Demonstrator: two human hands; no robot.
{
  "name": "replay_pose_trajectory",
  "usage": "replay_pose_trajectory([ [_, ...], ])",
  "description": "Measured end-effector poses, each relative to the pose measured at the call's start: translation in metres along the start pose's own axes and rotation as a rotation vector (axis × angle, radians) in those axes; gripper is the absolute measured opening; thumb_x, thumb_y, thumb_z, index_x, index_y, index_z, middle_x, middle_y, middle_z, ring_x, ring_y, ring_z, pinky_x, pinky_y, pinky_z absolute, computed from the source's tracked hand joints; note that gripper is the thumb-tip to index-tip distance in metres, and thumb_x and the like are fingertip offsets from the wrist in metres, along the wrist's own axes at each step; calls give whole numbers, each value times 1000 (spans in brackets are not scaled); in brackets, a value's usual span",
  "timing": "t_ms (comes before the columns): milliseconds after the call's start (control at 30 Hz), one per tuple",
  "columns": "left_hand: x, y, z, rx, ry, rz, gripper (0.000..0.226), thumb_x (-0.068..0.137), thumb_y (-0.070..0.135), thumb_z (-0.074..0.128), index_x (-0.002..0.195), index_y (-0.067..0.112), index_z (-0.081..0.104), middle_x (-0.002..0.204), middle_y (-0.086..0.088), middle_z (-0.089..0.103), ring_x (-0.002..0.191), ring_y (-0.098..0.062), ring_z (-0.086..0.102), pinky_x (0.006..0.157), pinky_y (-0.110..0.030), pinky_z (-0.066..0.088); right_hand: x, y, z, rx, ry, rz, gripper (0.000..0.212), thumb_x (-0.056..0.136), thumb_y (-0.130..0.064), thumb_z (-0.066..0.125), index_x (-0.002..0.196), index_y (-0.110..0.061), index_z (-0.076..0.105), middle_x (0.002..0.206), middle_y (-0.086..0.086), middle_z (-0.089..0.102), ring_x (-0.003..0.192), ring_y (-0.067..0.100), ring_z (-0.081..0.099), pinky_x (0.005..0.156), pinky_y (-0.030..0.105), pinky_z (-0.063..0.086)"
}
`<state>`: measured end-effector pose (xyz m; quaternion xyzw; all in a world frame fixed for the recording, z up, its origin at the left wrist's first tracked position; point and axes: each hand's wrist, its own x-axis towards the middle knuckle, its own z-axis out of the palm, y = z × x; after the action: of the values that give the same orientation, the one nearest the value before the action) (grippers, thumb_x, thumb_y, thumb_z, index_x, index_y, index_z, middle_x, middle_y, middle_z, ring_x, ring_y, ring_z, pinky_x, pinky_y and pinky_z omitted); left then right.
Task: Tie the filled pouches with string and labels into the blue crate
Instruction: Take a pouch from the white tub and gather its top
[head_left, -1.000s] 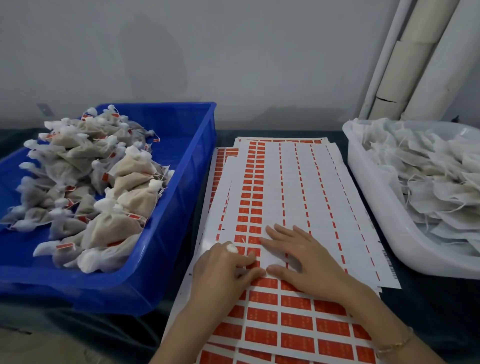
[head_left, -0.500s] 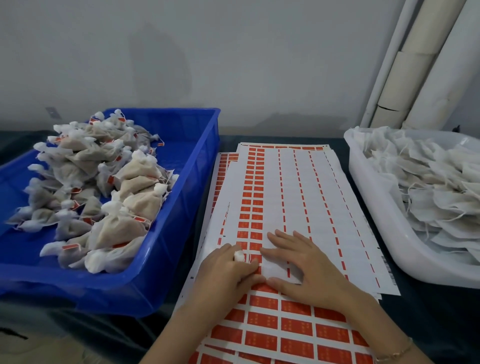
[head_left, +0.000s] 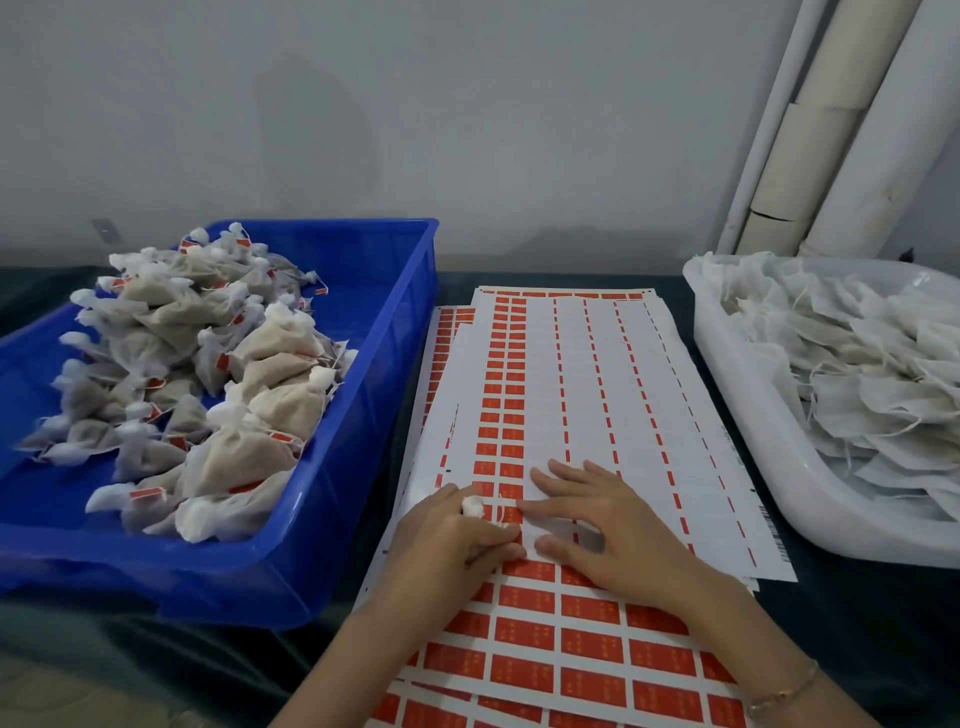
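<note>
Hand L (head_left: 452, 540): curled round pouch (head_left: 471, 505), hardly moved vs 1 s ago. Hand R (head_left: 613, 530): flat, fingers straight, pinning label sheet (head_left: 582, 374). Peel prob. unfinished; blue crate (head_left: 353, 467) waits.

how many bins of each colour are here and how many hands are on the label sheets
blue crate: 1
white tub: 1
hands: 2, left hand gripping a pouch, right hand flat on the label sheets
total: 4
</note>
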<state>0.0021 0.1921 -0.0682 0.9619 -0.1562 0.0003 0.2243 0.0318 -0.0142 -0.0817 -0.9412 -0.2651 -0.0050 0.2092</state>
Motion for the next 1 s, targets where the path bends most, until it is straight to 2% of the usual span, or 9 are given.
replay_pose_trajectory([
  [133,-1,1,1,2,42,34,48,78,64,33,114,50,61,114,28,56,101,8,48,94,-8,36,0,-1,-2,-6,-2,-2,28,85,-68,42,112,-69,36,131,-47,6,116,-35,-13,100,9,-19],
  [267,-3,1,4,-3,74,28,49,78,64,31,112,49,63,112,28,57,99,10,47,90,-4,34,-2,0,-8,21,-73,-41,43,73,-84,36,114,-72,33,132,-52,4,125,-28,-14,106,18,-16],
  [400,-2,2,6,-34,90,-15,41,82,60,39,111,47,64,114,26,57,101,7,51,96,-15,43,-5,-1,-19,31,-71,-33,49,80,-69,50,127,-62,37,134,-47,19,122,-29,0,110,22,0],
  [567,2,5,2,-225,86,-165,23,85,48,59,104,41,69,103,22,63,87,4,60,85,-16,52,-11,-16,-22,-126,55,-149,55,82,-49,61,134,-43,44,136,-25,47,126,-8,32,114,28,14],
  [600,3,6,1,-256,77,-182,22,84,47,60,103,40,69,100,23,64,85,5,61,84,-16,52,-12,-19,-19,-185,140,-158,57,77,-46,69,131,-39,51,130,-20,55,122,-1,45,111,33,22],
  [667,4,7,-1,-300,53,-191,21,84,46,61,102,39,70,95,25,62,84,7,61,83,-16,52,-14,-24,-12,-248,340,-164,51,65,-39,83,112,-29,67,109,-11,70,99,9,66,98,37,41],
  [767,2,7,-2,-346,-10,-165,21,87,44,60,104,38,69,93,28,60,89,6,60,85,-16,51,-13,-26,0,-265,503,-214,28,64,-31,85,89,-24,75,92,-8,74,84,10,70,92,36,46],
  [867,-2,6,-5,-409,-24,-154,21,89,42,57,106,37,68,91,31,60,89,9,61,82,-10,49,-15,-25,5,-227,521,-251,17,72,-33,77,84,-22,77,89,-8,74,82,9,69,88,33,51],
  [1000,-9,6,-10,-436,22,-158,10,86,42,62,94,47,64,91,37,56,93,10,58,80,-5,44,-16,-26,5,-168,540,-292,13,75,-29,71,82,-20,77,84,-6,74,78,10,68,78,25,54],
])
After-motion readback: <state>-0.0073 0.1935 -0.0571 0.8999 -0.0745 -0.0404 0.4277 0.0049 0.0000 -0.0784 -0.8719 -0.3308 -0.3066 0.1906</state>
